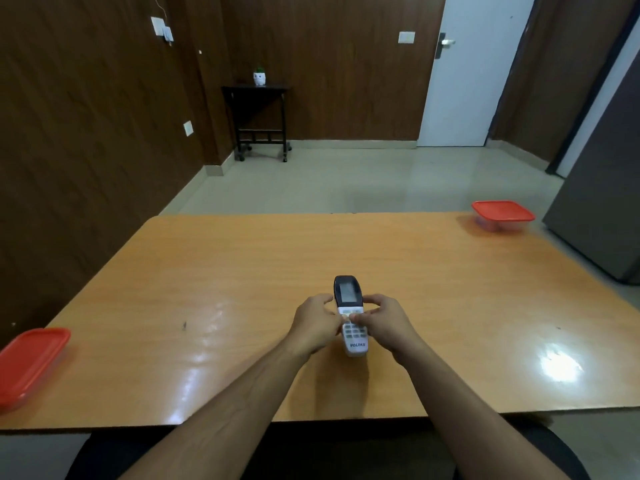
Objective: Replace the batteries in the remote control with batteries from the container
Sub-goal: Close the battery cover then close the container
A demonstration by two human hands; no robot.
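The person sits at the near edge of the tabletop (242,265) with both forearms stretched forward, and the remote control (350,315) is caught between the two hands at the middle of the tabletop, close to the sitter. Its long axis runs straight away from the body: the dark display end points toward the far edge, the white keypad end with the printed brand points back at the person. The button face is up, so the battery cover, which I judge to be on the back, faces down and cannot be seen.

The left hand (317,322) grips the remote's left side, fingers curled round the edge and thumb over the keypad. The right hand (384,320) grips the right side in the same way, its thumb meeting the other on the buttons. Whether the remote rests on the tabletop or is lifted just clear of it, I cannot tell.

Two red-lidded containers stand well apart from the hands. One container (33,362) sits at the near left edge, on the left hand's side; the other container (503,214) sits at the far right corner. Both lids are on, so which one holds batteries is hidden.

The coming move, as I judge it, is turning the remote over about that long axis.
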